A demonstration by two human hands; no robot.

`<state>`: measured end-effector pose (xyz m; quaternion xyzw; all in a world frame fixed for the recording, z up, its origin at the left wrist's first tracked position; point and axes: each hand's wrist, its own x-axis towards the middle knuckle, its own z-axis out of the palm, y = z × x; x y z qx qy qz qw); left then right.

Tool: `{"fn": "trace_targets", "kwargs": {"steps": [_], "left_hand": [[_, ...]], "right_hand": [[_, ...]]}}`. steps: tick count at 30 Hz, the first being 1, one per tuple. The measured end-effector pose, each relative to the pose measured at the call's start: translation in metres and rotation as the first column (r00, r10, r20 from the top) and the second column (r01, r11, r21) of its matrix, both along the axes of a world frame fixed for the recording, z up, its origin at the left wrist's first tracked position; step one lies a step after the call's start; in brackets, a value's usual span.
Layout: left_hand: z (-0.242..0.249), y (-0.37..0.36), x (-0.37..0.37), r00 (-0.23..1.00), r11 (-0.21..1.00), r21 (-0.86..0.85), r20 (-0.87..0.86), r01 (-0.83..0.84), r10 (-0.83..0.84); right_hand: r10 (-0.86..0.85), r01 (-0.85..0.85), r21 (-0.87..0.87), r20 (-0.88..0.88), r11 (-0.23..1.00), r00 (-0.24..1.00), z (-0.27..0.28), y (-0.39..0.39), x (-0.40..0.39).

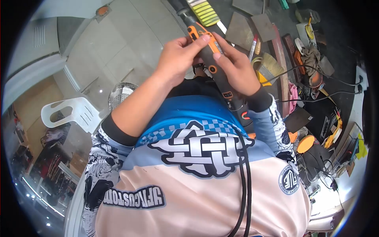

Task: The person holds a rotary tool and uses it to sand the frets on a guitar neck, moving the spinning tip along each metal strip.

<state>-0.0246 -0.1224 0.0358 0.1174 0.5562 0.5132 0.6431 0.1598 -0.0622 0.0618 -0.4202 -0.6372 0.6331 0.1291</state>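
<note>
A long orange-and-black handheld power tool (213, 69) slants in front of my body, its narrow black end toward the top. My left hand (175, 59) is closed on its left side, the thumb pressing the orange part; some fingers are hidden behind it. From the right, my right hand (235, 68) wraps the same body, with the thumb lying on its face. The tool's lower end, with a metal ring, reaches my shirt. A yellow-green ribbed piece with a white handle (206, 14) lies beyond the tool's upper end.
On the dark work surface at right are flat brown plates (239, 29), a red-and-white marker (253, 46), a wide paintbrush (271, 65), black cables (335, 75) and a round orange disc (305, 144). A white plastic chair (71, 111) stands at left on the tiled floor.
</note>
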Motion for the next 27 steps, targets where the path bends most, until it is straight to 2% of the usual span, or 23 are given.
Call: {"fn": "trace_targets", "kwargs": {"steps": [3, 6, 7, 8, 10, 11, 13, 16, 17, 23, 26, 27], "left_hand": [[0.02, -0.021, -0.035, 0.997, 0.998, -0.014, -0.05, -0.053, 0.053], [0.029, -0.037, -0.064, 0.983, 0.992, 0.008, -0.129, -0.127, 0.127], [0.032, -0.041, -0.071, 0.98, 0.989, 0.009, -0.136, -0.144, 0.144], [0.031, -0.042, -0.077, 0.976, 0.988, 0.001, -0.151, -0.157, 0.155], [0.026, -0.042, -0.089, 0.967, 0.984, -0.021, -0.19, -0.175, 0.168], [0.027, -0.041, -0.095, 0.967, 0.983, -0.014, -0.187, -0.181, 0.175], [0.033, -0.036, -0.101, 0.967, 0.982, -0.006, -0.178, -0.186, 0.182], [0.033, -0.018, -0.114, 0.967, 0.985, -0.005, -0.195, -0.17, 0.166], [0.032, -0.009, -0.119, 0.967, 0.984, -0.028, -0.19, -0.176, 0.168], [0.04, 0.065, -0.14, 0.968, 0.982, -0.083, -0.203, -0.168, 0.148], [0.039, 0.111, -0.161, 0.972, 0.988, -0.092, -0.209, -0.127, 0.105], [0.041, 0.125, -0.164, 0.973, 0.988, -0.094, -0.209, -0.121, 0.1]], "right_hand": [[-0.017, -0.031, -0.247, -0.193, 0.969, 0.981, 0.002, -0.01, -0.028], [0.198, -0.22, -0.087, -0.212, 0.972, 0.957, 0.019, -0.031, -0.044], [0.279, -0.308, -0.16, -0.184, 0.938, 0.943, 0.025, -0.031, -0.047], [0.298, -0.322, -0.137, -0.172, 0.937, 0.939, 0.019, -0.037, -0.049], [0.431, -0.417, 0.172, -0.054, 0.893, 0.901, 0.017, -0.037, -0.059], [0.452, -0.441, 0.173, -0.027, 0.881, 0.892, 0.021, -0.036, -0.064], [0.487, -0.484, 0.169, 0.028, 0.859, 0.873, 0.038, -0.029, -0.073], [0.492, -0.49, -0.053, 0.064, 0.87, 0.868, 0.053, -0.008, -0.088], [0.516, -0.516, 0.09, 0.028, 0.852, 0.856, 0.045, -0.001, -0.091], [0.552, -0.539, 0.166, -0.042, 0.826, 0.832, 0.025, 0.072, -0.108], [0.51, -0.511, -0.015, -0.06, 0.859, 0.858, 0.031, 0.115, -0.127], [0.505, -0.504, 0.031, -0.067, 0.863, 0.861, 0.026, 0.126, -0.129]]}}
